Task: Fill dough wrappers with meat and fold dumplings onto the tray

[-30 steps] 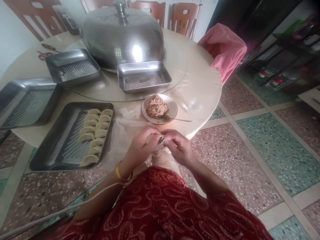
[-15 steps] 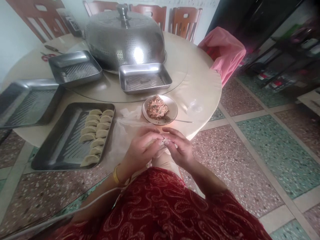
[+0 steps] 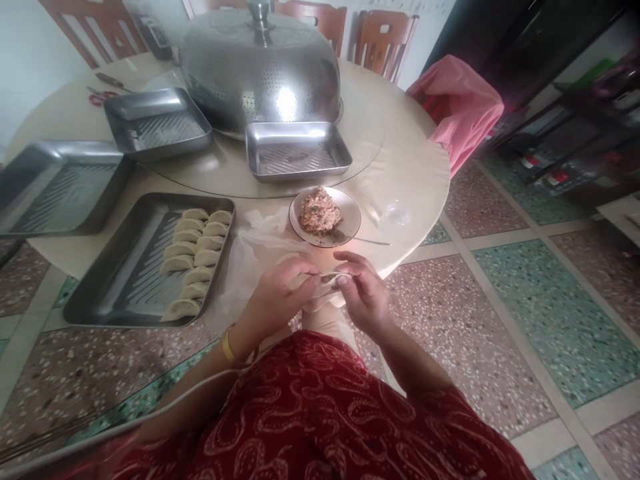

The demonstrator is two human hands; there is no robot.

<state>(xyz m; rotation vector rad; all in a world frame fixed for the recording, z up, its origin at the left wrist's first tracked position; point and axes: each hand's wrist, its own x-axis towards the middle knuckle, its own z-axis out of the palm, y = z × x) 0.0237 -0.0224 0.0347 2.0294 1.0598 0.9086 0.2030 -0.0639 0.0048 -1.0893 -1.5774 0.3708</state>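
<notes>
Dumpling (image 3: 325, 279) sits pinched between both hands — left hand (image 3: 280, 297) and right hand (image 3: 363, 293) clamped on its seam, just off the table edge (image 3: 400, 257), nearer than the filling plate (image 3: 325, 217). Uneven pressure could likely split the wrapper. Left of that plate, the tray (image 3: 120, 267) keeps bare room beside its dumpling rows (image 3: 197, 257).

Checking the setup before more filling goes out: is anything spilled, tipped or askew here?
Nothing stands out. Dumplings lie in neat rows in their tray, the filling stays heaped on its plate, and both hands pinch one wrapper.
</notes>
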